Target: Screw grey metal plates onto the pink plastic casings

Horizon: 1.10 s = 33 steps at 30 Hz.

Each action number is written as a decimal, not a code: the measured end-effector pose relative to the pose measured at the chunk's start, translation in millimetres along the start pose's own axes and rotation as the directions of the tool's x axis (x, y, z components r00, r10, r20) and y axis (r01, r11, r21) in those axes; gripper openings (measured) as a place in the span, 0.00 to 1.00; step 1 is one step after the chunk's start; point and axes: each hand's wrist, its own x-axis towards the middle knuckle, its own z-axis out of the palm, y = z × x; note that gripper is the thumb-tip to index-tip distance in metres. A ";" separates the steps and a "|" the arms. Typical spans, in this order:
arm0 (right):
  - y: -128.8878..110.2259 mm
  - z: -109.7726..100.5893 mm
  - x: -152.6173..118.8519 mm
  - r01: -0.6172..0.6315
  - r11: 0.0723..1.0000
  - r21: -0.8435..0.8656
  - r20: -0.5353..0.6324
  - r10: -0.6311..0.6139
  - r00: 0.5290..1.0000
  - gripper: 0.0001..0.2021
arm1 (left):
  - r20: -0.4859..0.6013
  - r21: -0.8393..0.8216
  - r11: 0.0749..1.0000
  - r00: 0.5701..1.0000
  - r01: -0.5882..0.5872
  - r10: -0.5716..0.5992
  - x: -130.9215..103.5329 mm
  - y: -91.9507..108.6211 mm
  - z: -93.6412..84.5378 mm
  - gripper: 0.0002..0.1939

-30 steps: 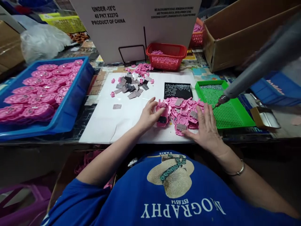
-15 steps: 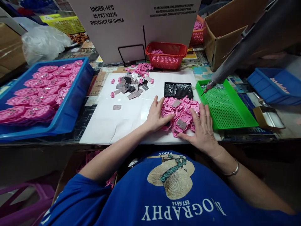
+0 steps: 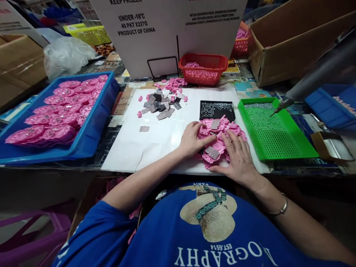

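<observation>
Several pink plastic parts (image 3: 219,142) lie clustered near the front edge of the white sheet (image 3: 155,152), some with grey plates (image 3: 212,152) on them. My left hand (image 3: 193,139) rests on the left side of the cluster, its thumb stretched across the parts. On the right side, my right hand (image 3: 237,157) has its fingers spread over the pink parts and its thumb at their front edge. Just behind the cluster is a black tray of screws (image 3: 217,110). A heap of loose grey plates (image 3: 162,105) and small pink pieces (image 3: 174,85) lies farther back left.
A blue tray (image 3: 91,137) of pink parts stands left. To the right are a green perforated tray (image 3: 294,139) and an overhanging screwdriver (image 3: 303,83). A red basket (image 3: 203,76) stands before an upright white carton (image 3: 169,37). One grey plate (image 3: 144,129) lies apart.
The camera view has shifted, moving the scene slightly right and down. My right fingers have moved inward and bent more over the pink parts. The screwdriver appears farther right.
</observation>
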 end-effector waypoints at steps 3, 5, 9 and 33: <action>-4.5 -0.8 3.4 -0.012 1.000 -0.007 0.028 0.012 1.000 0.51 | -0.116 -0.076 0.997 0.993 0.027 -0.036 -10.8 2.0 -1.8 0.21; -7.7 -0.3 6.1 -0.015 1.000 -0.001 0.030 0.015 0.999 0.46 | -0.170 -0.117 0.993 0.984 0.029 -0.049 -16.4 3.7 -5.6 0.19; -14.4 3.2 13.8 0.042 0.998 0.045 0.025 -0.043 0.999 0.41 | -0.212 -0.163 0.986 0.975 0.037 -0.072 -25.2 3.7 -19.7 0.14; -62.9 42.3 81.7 0.141 0.909 0.393 0.051 -0.175 0.983 0.35 | -0.258 -0.769 0.639 0.917 -0.006 -0.303 -50.3 -16.4 -60.8 0.36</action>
